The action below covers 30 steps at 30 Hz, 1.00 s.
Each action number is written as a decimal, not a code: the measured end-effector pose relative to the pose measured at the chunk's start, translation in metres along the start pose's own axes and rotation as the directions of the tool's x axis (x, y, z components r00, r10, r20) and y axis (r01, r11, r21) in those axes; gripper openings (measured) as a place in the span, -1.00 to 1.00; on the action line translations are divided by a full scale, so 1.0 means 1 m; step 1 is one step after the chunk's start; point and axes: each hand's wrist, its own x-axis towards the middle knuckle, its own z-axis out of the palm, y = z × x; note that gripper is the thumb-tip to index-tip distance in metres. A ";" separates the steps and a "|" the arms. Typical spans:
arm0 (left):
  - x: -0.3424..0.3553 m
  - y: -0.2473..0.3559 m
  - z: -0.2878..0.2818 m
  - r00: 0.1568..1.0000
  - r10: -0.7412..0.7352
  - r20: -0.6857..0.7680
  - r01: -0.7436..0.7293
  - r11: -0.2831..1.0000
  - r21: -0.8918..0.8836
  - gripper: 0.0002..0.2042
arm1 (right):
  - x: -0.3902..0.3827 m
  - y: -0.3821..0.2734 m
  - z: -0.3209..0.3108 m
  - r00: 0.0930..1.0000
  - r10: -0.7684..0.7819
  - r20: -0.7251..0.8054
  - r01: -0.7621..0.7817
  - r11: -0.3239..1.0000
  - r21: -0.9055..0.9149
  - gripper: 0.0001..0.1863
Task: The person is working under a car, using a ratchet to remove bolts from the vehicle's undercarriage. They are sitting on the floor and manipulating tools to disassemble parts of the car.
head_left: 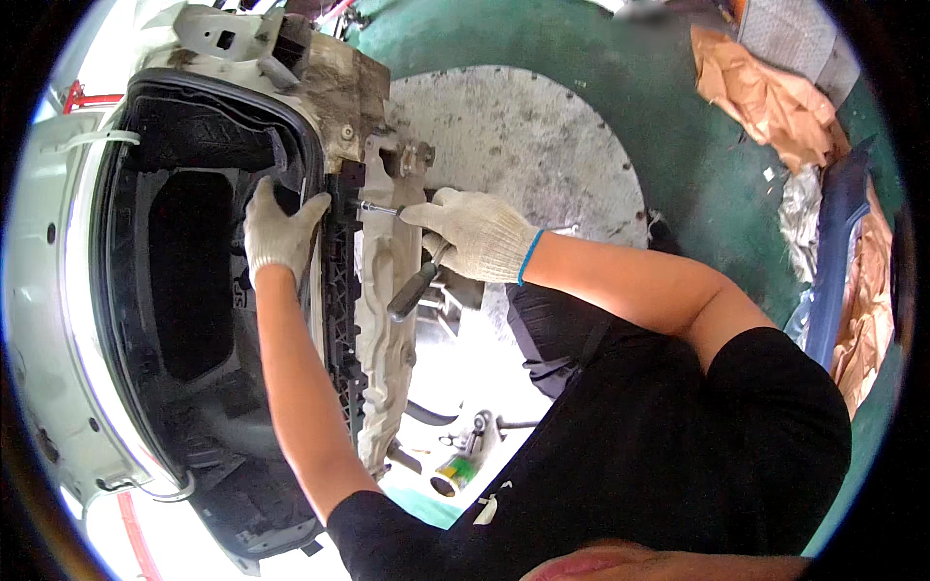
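My gloved left hand (283, 230) reaches into the dark-lined trunk opening (184, 271), thumb and index spread, thumb at the black rim seal beside a black plastic strip (341, 320); its other fingers are partly hidden. My gloved right hand (470, 232) is closed round a ratchet (415, 290) with a dark handle angled downward. Its thin metal extension (378, 206) points left at the black strip along the car's stripped pale rear panel (386, 339); whether its tip is seated I cannot tell.
A white body panel (63, 290) curves along the left. A round grey metal plate (572, 126) lies on the green floor (639, 68) beyond the car. Crumpled brown paper (756, 87) and a long dark-blue part (833, 261) lie at right. Metal parts (475, 431) show below the panel.
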 end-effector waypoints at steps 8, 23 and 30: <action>0.057 0.003 0.025 0.804 -0.014 0.595 0.244 0.920 -0.308 -0.14 | 0.012 0.006 -0.014 0.985 -0.039 0.169 0.045 0.998 -0.034 -0.61; 0.085 -0.006 0.037 0.673 -0.052 0.738 0.347 0.903 -0.254 0.02 | 0.025 0.023 -0.023 0.980 -0.131 0.147 0.107 0.982 0.157 -0.30; 0.086 -0.007 0.037 0.682 -0.069 0.728 0.327 0.919 -0.219 -0.02 | 0.030 0.028 -0.026 0.882 0.156 0.445 -0.449 0.564 0.693 -0.53</action>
